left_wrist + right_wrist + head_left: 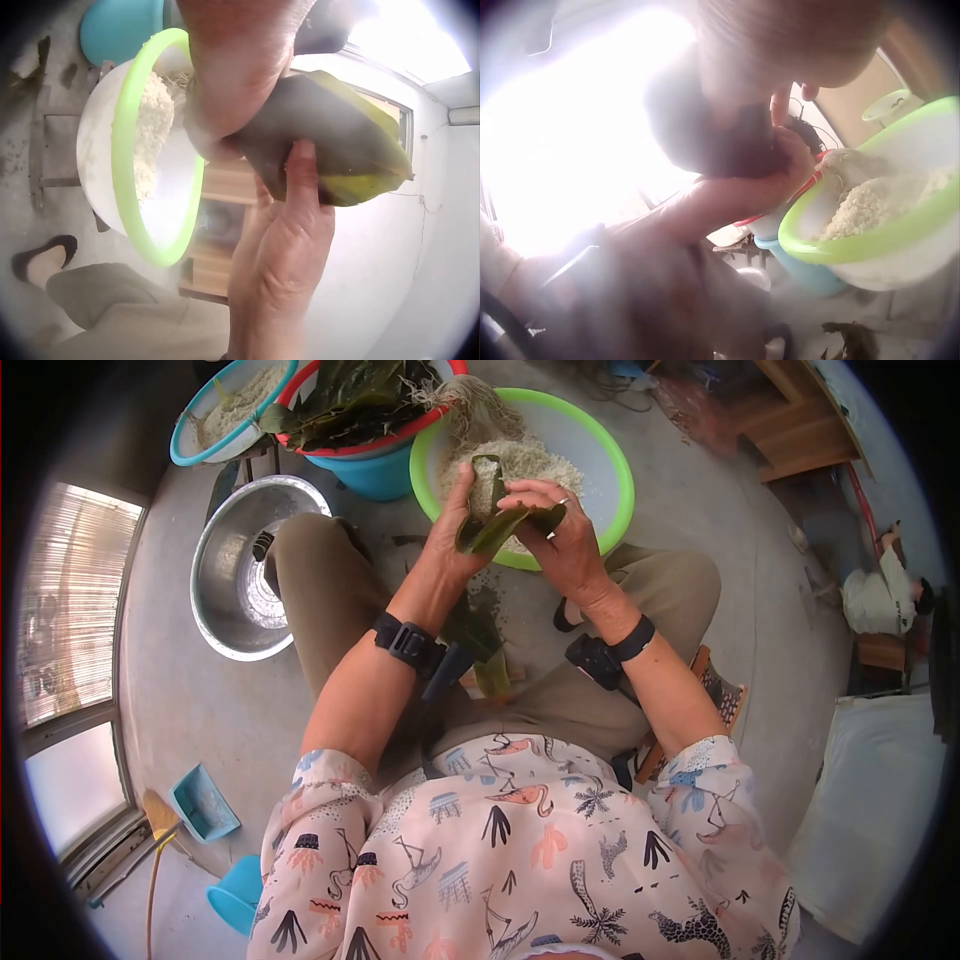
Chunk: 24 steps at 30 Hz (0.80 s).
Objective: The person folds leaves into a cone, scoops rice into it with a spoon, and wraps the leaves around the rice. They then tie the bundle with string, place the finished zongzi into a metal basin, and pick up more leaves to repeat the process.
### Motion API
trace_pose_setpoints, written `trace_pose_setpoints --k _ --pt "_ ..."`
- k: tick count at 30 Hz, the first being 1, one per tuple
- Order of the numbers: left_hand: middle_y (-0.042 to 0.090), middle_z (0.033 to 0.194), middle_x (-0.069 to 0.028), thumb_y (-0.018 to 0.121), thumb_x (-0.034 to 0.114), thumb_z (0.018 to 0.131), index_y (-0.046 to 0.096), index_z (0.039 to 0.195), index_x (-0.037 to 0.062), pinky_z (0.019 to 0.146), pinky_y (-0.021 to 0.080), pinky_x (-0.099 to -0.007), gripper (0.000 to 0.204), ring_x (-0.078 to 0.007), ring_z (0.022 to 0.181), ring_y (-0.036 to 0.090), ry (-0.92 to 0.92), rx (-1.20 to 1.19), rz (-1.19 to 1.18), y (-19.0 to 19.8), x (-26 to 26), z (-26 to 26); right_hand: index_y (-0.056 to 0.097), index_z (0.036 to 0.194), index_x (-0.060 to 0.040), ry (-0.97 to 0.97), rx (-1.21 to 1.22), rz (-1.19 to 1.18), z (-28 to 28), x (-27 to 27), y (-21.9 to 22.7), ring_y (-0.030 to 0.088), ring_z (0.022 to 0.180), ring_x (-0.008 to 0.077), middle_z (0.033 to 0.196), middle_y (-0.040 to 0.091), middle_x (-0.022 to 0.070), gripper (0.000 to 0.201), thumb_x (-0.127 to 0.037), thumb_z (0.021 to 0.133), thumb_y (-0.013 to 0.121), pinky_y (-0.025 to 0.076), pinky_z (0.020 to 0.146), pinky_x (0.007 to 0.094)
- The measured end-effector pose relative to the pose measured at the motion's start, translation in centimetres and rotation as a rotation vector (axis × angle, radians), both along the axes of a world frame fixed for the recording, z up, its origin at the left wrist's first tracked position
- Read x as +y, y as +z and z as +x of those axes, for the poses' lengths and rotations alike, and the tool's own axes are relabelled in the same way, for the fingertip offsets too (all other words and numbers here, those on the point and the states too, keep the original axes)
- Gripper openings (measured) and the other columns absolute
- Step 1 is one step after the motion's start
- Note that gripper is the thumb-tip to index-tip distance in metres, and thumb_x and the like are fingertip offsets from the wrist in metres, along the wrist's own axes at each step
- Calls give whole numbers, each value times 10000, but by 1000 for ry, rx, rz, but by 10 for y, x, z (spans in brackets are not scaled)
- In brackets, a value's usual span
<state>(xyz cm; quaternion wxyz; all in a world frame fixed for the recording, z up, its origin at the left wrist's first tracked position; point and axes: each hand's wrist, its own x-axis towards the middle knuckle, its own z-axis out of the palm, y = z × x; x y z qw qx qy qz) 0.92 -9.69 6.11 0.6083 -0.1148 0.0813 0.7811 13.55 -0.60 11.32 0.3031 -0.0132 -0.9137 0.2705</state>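
Both hands are on a folded green leaf [492,534] over the near edge of a white basin with a lime-green rim [626,500]. White rice grains [540,465] lie heaped in that basin. My left hand [452,538] grips the leaf from the left, thumb pointing up along its side. Opposite it, my right hand [572,550] pinches the leaf's right-hand flap. In the left wrist view the right thumb presses on the broad dark face of the leaf [337,135]. Glare and the hands hide much of the leaf in the right wrist view.
A bundle of pale strings [475,408] hangs over the basin's back rim. Beside it, dark leaves [350,405] fill a red-rimmed basin. At left stands a metal basin [215,600] with a small dark wrapped piece [262,546] at its edge. Loose leaves [478,630] lie between the legs.
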Motion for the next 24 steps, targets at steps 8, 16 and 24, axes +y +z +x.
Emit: trace_pose_setpoints --k 8,16,24 --pt "613 1161 -101 600 345 928 563 1208 35 994 443 -364 420 -224 1092 559 82 62 94 11 0 7 608 1131 -32 -173 17 -550 -11 -12 -6 631 985 260 1031 658 136 317 -90 828 681 487 844 341" --pt "543 1296 -107 486 434 973 463 1344 54 1067 370 -430 532 -242 1212 491 164 401 36 10 5 13 589 1113 5 -309 109 -693 -30 -13 -5 667 872 203 963 693 137 313 -88 829 680 507 783 325" --pt "588 1175 -25 468 363 1000 522 1262 87 933 455 -355 384 -158 1080 557 210 549 -26 7 10 12 569 1111 9 -386 98 -617 -44 -5 -6 643 844 201 937 676 125 334 -109 828 704 511 743 312"
